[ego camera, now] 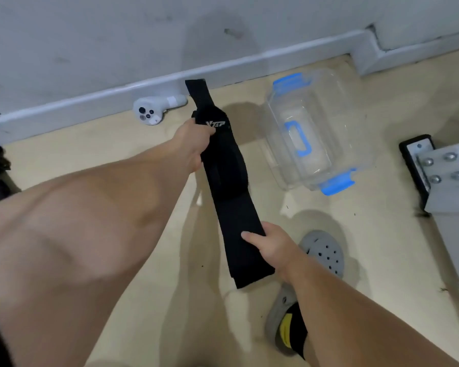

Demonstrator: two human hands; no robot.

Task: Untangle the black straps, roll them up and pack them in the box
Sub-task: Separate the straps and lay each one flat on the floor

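Black wide fabric strap with a white logo near its top hangs stretched in the air above the pale floor, slanting between both hands. The left hand grips its upper part, fingers curled round the edge just beside the logo. The right hand pinches the lower part, thumb on top, with a short end hanging below. A clear plastic box with blue clips sits on the floor just right of the strap. A white handheld controller lies by the skirting; a grey perforated clog shows below the right hand.
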